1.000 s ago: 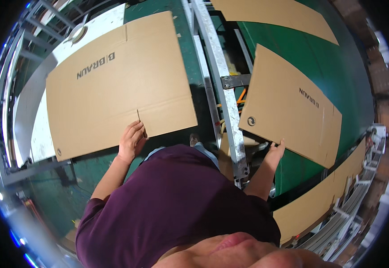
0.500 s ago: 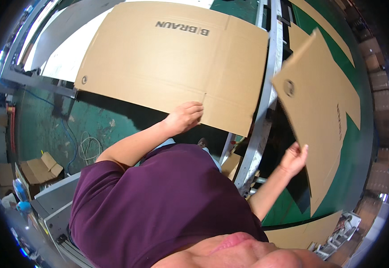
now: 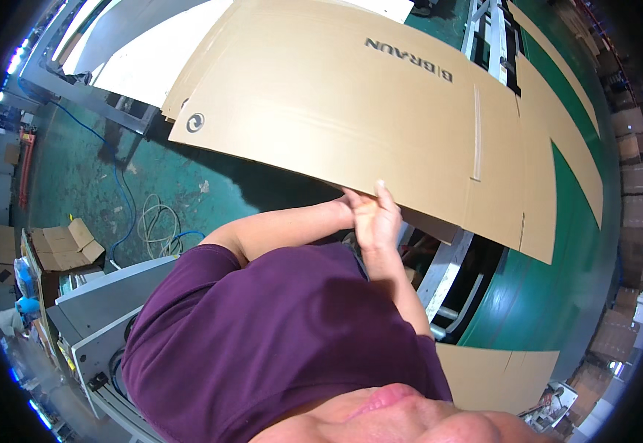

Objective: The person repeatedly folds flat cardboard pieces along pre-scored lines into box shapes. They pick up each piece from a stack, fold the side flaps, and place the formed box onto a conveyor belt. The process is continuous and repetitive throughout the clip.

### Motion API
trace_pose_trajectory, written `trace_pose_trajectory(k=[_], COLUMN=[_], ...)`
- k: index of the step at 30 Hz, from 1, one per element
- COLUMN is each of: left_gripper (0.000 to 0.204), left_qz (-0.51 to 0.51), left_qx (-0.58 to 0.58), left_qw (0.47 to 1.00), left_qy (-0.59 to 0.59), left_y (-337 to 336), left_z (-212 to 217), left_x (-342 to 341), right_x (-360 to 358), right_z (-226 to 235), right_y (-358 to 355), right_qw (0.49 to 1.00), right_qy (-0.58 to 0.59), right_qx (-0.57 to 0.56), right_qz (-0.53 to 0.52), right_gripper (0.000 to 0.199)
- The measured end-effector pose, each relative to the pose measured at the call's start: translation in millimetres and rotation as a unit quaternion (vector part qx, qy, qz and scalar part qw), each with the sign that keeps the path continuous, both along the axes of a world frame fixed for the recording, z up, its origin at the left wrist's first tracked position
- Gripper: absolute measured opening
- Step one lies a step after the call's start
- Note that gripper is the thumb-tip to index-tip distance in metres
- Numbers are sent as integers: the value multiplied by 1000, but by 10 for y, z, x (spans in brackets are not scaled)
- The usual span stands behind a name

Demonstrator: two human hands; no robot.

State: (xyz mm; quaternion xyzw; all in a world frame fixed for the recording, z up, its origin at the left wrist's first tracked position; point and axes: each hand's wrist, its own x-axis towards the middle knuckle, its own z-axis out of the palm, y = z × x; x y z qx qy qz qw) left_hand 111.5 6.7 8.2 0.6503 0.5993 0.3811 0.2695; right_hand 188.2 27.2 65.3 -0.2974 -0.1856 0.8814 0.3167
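A large brown flat cardboard box blank (image 3: pixel 321 96) with dark print and a slot slants across the upper middle, lying over another cardboard blank (image 3: pixel 434 225) whose edge shows beneath. My right hand (image 3: pixel 378 221) is closed on the upper blank's near edge, palm up, with the thumb at the rim. Just left of it and touching it, my left hand (image 3: pixel 346 209) is closed at the same edge. Its fingers are partly hidden by the right hand and the cardboard.
On the right, a green conveyor belt (image 3: pixel 532 295) carries more flat cardboard (image 3: pixel 539 111). A metal frame (image 3: pixel 447 273) runs beside it. White surface (image 3: pixel 148 63) lies upper left. Cables (image 3: pixel 160 232) lie on the green floor; an open carton (image 3: pixel 63 247) stands at left.
My right hand has brought the tilted blank from the belt leftward over the other blank. Both hands are now together at the near edge; the left has shifted slightly right.
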Motion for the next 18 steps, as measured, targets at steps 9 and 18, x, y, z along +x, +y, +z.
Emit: trace_pose_trajectory(k=[9, 18], left_gripper=[30, 52], left_qz=[14, 61], left_qx=[-53, 18], left_qw=[998, 979], left_qy=[29, 194], left_y=[-843, -749], left_z=[100, 1152], left_x=[-176, -269], right_x=[-546, 1091], right_z=[-163, 455], right_y=[-246, 1303], right_qw=[902, 889], right_qy=[29, -285], right_qx=[-288, 358], right_qz=[319, 32], right_gripper=[54, 36])
